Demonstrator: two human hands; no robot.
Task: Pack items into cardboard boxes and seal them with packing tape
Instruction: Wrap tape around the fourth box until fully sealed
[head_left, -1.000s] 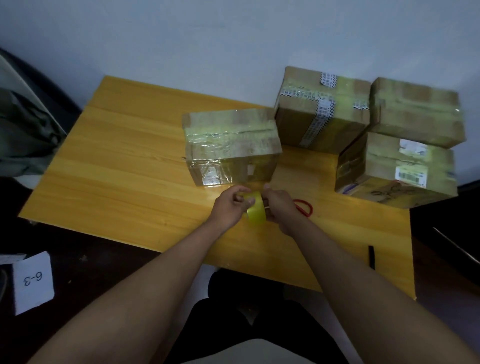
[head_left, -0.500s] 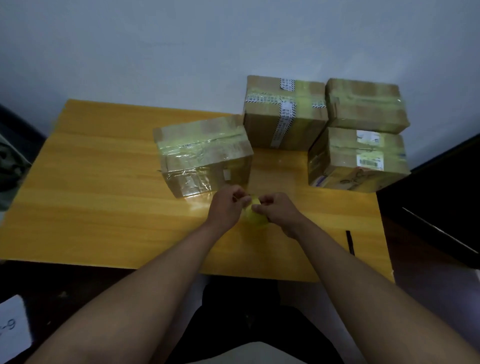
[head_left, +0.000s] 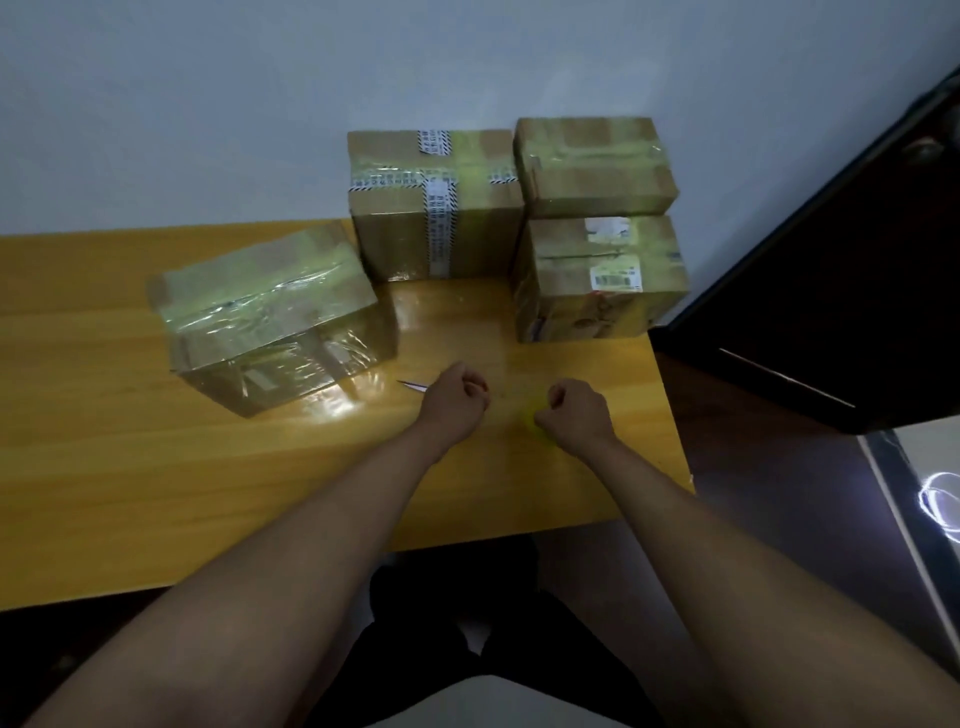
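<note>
Hands pulling apart, drawing tape off the roll

Right hand (head_left: 574, 413) is gripping the roll (head_left: 531, 420); left hand (head_left: 457, 397) fingers, curled, are seemingly pinching the tape end, near the box (head_left: 270, 317) at the desk's (head_left: 156, 467) middle.

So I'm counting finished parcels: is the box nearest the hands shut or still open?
Shut. The box has its top flaps flat, with shiny clear tape running across them and down the front side.

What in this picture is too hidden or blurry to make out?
- Tape roll, head view: a blurred yellow smudge, mostly hidden under the right hand.
- Left hand: curled fingers hide what it pinches.
- Label on the lower right box: print too small.
- Boxes' contents: sealed, unseen.
</note>
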